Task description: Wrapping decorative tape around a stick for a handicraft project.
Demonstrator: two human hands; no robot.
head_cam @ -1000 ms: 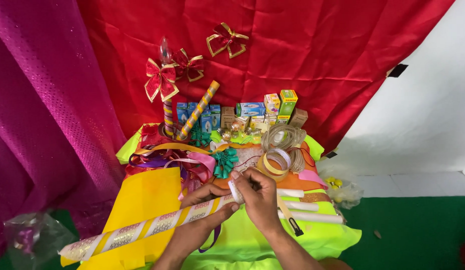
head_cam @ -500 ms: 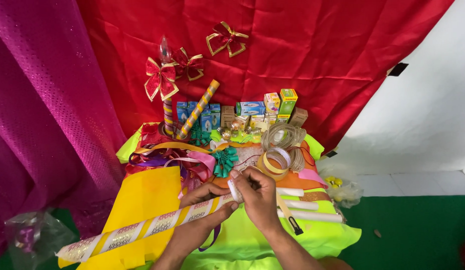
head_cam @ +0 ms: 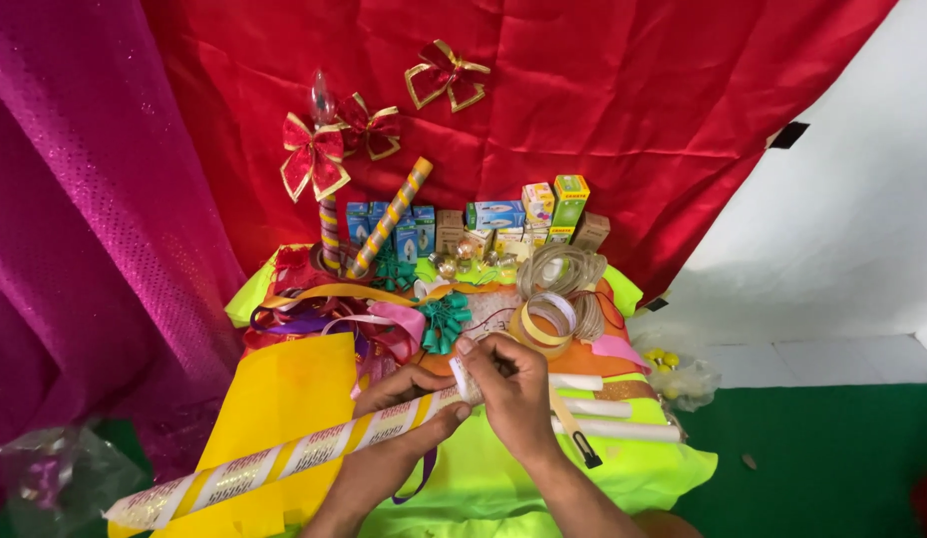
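A long tube wrapped in spiralling yellow and white lace ribbon [head_cam: 274, 463] lies slanted across a yellow sheet [head_cam: 284, 399] and a lime-green cloth [head_cam: 493, 483]. My left hand [head_cam: 399, 438] cups the tube from below near its upper end. At that end my right hand [head_cam: 513, 384] pinches the white tip with thumb and fingers. A green ribbon bow [head_cam: 446, 321] and rolls of tape [head_cam: 543, 324] sit just beyond my hands.
Red fabric [head_cam: 603, 110] with red-and-gold bows [head_cam: 314, 154] hangs behind; magenta fabric [head_cam: 75, 219] drapes at the left. Small coloured boxes [head_cam: 503, 219], two upright wrapped sticks [head_cam: 389, 217], tangled ribbons [head_cam: 324, 319] and white tubes [head_cam: 613, 428] crowd the table. A plastic bag [head_cam: 50, 478] lies lower left.
My right-hand fingers have shifted slightly at the tube's tip. The tube and left hand stay in nearly the same place.
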